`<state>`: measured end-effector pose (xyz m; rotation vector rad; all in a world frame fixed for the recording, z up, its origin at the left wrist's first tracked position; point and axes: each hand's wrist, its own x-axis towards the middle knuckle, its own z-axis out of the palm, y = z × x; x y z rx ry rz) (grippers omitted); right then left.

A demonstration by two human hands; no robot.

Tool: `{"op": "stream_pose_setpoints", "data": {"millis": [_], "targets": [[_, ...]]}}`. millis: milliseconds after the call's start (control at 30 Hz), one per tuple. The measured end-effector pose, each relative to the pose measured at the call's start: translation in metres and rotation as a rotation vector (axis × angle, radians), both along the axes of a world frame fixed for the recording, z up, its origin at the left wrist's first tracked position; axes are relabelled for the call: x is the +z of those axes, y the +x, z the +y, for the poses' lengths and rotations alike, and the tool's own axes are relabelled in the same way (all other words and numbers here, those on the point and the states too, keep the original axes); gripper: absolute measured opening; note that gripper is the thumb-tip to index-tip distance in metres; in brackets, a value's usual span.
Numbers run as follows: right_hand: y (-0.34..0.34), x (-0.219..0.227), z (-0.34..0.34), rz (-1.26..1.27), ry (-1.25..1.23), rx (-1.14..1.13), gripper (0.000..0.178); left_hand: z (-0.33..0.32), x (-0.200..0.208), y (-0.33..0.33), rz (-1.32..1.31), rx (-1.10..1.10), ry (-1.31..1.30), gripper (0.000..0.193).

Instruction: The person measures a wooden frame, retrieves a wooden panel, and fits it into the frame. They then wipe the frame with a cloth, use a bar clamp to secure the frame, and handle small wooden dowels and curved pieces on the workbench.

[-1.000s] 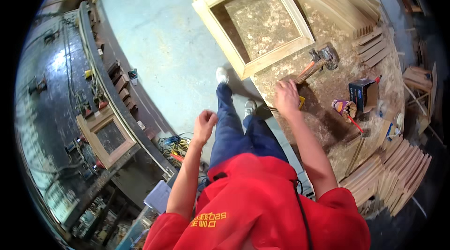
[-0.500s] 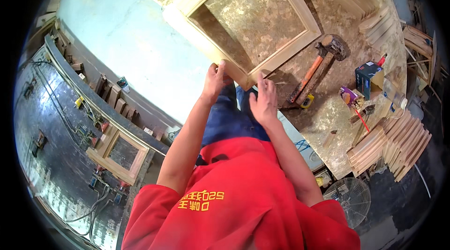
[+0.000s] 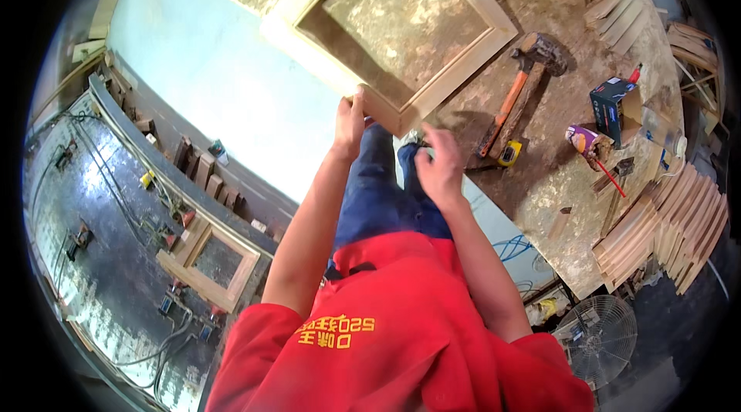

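A pale wooden frame with a large square opening lies over the mottled board, its near corner pointing toward me. My left hand grips its left rail close to that corner, thumb on top and the other fingers tucked beneath. Just off the corner hovers my right hand, a little blurred, thumb and index finger apart with nothing between them. To the right of the frame lies a hammer with an orange handle and a dark, heavy head. A yellow tape measure rests by the handle's end.
Right on the board stand a dark box, a purple packet and stacked wood strips. A fan sits low right. At left, a metal-topped bench holds clamps and a smaller wooden frame.
My right hand has come off the frame's near corner and drawn slightly toward me. My left hand keeps its hold on the rail. The whole view has shifted a little.
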<state>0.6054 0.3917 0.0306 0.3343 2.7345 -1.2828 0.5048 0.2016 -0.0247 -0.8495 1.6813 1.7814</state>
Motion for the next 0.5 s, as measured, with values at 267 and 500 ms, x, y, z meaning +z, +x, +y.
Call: {"op": "stream_pose_setpoints", "data": {"millis": [267,500], "targets": [[0.009,-0.01,0.035,-0.654,0.481,0.085,0.083,-0.003,-0.057,-0.02,0.304,0.281,-0.516,0.037],[0.062,-0.001,0.075,-0.193,0.214,-0.174,0.049,-0.18,0.015,-0.084,0.237,-0.255,-0.553,0.063]]}}
